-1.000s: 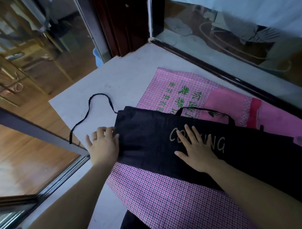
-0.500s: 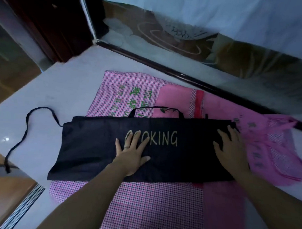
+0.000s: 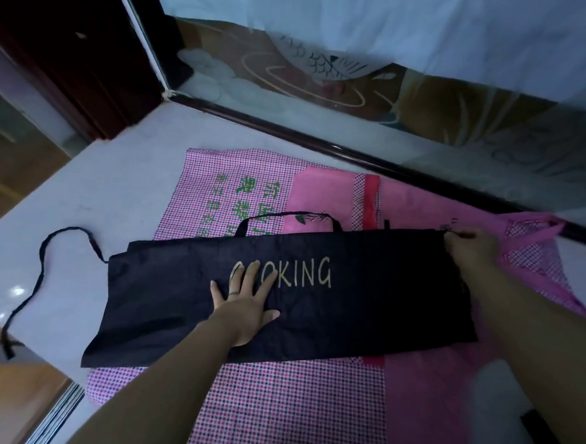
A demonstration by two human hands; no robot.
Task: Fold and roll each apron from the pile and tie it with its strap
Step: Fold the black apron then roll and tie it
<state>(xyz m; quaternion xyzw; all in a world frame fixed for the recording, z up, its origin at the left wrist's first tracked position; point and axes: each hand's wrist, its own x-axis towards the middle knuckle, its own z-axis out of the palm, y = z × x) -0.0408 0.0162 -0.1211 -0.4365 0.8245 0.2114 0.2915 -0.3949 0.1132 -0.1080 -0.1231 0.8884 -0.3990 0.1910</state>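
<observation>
Left hand (image 3: 245, 303) lay flat, fingers spread, on the middle of the black apron (image 3: 365, 310), its fingertips covering the first letters of the printed word COOKING. Right hand (image 3: 470, 244) was out at the apron's far right corner, fingers curled and pinching the cloth there. Folded into a long band, the black apron lay across the pink aprons (image 3: 278, 404) spread beneath both hands on the pale surface (image 3: 103, 182). One strap (image 3: 41, 269) trailed loose well to the left of the left hand, reaching the surface's near edge. A loop (image 3: 287, 214) showed just beyond that hand's fingertips.
</observation>
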